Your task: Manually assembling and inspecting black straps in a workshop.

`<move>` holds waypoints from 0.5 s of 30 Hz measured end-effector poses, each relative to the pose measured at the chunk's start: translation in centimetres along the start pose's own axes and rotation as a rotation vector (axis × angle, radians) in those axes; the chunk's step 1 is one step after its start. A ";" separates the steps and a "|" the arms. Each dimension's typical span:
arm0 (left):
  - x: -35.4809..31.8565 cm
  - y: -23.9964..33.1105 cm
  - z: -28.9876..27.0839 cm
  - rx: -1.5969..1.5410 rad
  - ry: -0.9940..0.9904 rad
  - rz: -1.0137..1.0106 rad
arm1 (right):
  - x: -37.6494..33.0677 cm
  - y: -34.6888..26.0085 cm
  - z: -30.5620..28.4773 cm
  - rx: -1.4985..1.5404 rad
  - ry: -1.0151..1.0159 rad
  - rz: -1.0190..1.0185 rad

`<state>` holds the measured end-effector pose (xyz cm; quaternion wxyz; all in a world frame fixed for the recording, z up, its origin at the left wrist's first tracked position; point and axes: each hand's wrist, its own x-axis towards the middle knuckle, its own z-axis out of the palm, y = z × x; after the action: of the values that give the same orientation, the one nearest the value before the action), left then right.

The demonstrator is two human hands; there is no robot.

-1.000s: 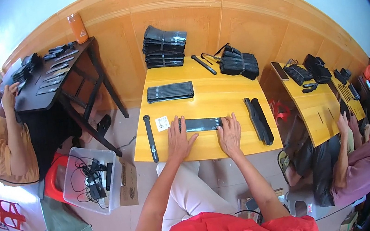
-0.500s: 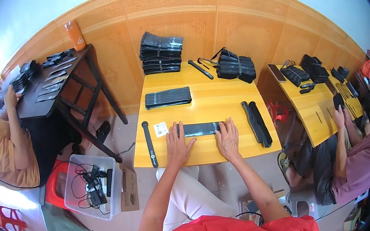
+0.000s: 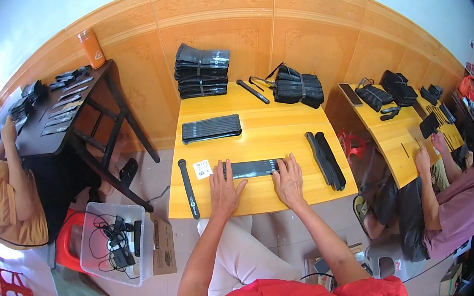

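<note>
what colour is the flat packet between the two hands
The flat packet is shiny black; it shows best in the head view.

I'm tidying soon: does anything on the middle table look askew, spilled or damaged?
No spill or damage shows. One loose strap lies slantwise near the far edge, between the tall stack and the bound bundle, tied into neither. The flat pack under left hand and right hand looks straight.

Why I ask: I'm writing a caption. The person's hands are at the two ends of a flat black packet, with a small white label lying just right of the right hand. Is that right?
Not quite: the small white label lies just left of the left hand, as the head view shows. The right hand is indeed at the other end of the flat black packet.
</note>
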<state>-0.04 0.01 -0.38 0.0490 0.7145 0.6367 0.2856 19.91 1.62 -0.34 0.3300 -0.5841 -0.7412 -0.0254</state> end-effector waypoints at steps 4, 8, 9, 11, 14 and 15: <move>0.1 0.0 0.0 -0.001 -0.008 -0.002 | 0.0 0.0 -0.1 0.007 -0.004 0.000; 0.2 0.2 -0.3 -0.011 -0.027 -0.012 | 0.0 0.1 -0.1 0.012 -0.007 0.001; 0.2 0.2 -0.3 -0.010 -0.026 -0.012 | 0.0 0.0 -0.1 0.013 -0.006 0.000; 0.1 0.1 -0.3 -0.002 -0.024 -0.010 | 0.1 -0.2 -0.3 0.020 -0.017 0.006; 0.1 0.1 -0.2 -0.004 -0.024 -0.010 | 0.0 -0.2 -0.4 0.032 -0.028 0.010; 0.0 0.1 -0.2 -0.003 -0.022 -0.009 | 0.0 -0.2 -0.4 0.032 -0.026 0.009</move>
<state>-0.07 -0.05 -0.14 0.0586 0.7148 0.6388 0.2785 19.92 1.39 0.01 0.3299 -0.5823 -0.7430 -0.0044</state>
